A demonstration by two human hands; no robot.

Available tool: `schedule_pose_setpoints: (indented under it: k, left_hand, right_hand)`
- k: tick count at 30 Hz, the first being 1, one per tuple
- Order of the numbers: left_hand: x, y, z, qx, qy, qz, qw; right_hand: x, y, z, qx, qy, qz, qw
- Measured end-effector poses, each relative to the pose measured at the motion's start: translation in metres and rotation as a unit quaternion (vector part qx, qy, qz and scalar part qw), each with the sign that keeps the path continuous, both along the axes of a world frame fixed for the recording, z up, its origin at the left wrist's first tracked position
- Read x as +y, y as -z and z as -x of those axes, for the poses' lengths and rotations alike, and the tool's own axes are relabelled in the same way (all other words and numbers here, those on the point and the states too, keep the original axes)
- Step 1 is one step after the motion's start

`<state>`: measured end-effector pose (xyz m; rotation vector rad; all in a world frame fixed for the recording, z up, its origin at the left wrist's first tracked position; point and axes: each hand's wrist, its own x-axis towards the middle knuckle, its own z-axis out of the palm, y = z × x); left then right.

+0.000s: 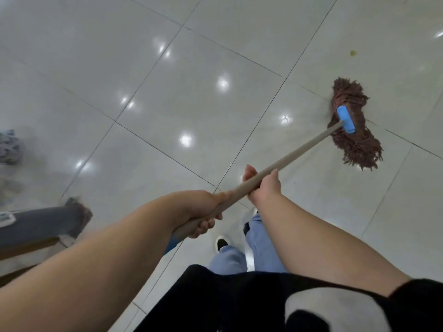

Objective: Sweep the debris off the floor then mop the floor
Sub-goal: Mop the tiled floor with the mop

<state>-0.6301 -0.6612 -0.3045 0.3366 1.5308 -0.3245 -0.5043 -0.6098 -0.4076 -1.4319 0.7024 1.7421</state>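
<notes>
A mop with a brown string head (pixel 352 130) and a blue clamp (pixel 345 119) lies flat on the glossy white tiled floor (pixel 167 92) at the right. Its long beige handle (pixel 299 152) runs down-left toward me. My right hand (pixel 262 185) grips the handle at mid-length, fingers curled round it. My left hand (pixel 203 212) grips the lower end of the handle, near its blue tip. A small greenish scrap of debris (pixel 352 53) lies on the tiles beyond the mop head.
Another person's grey trouser leg and shoe (pixel 48 224) stand at the left edge, blurred. A blurred bluish bundle (pixel 9 149) lies at the far left. My own legs in blue jeans (pixel 259 240) are below the handle. Dark grout lines cross the floor.
</notes>
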Motion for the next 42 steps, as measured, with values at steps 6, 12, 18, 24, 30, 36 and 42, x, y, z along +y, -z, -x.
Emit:
schedule_pose_setpoints:
  k: [6, 12, 18, 24, 30, 36, 42]
  left_hand:
    - [-0.067, 0.003, 0.019, -0.002, -0.037, 0.021, 0.999]
    - [-0.062, 0.015, -0.016, -0.026, -0.062, 0.021, 0.997]
    - [0.012, 0.025, -0.045, -0.019, -0.055, 0.035, 0.998]
    - [0.135, 0.03, -0.107, -0.01, -0.068, 0.053, 0.996]
    - [0.274, 0.034, -0.212, -0.04, -0.102, 0.05, 0.993]
    - [0.409, 0.038, -0.278, -0.057, -0.116, 0.055, 0.99]
    - [0.554, 0.049, -0.315, -0.075, -0.09, 0.053, 0.992]
  right_hand:
    - [-0.058, 0.008, 0.025, -0.02, -0.059, 0.04, 0.997]
    - [-0.041, 0.024, -0.004, -0.074, -0.152, 0.093, 0.981]
    - [0.035, 0.03, -0.034, -0.084, -0.165, 0.095, 0.978]
    - [0.158, 0.036, -0.097, -0.079, -0.204, 0.086, 0.972]
    - [0.304, 0.036, -0.2, -0.108, -0.239, 0.067, 0.962]
    - [0.439, 0.04, -0.263, -0.119, -0.259, 0.076, 0.955]
    - [0.578, 0.046, -0.307, -0.137, -0.235, 0.062, 0.96]
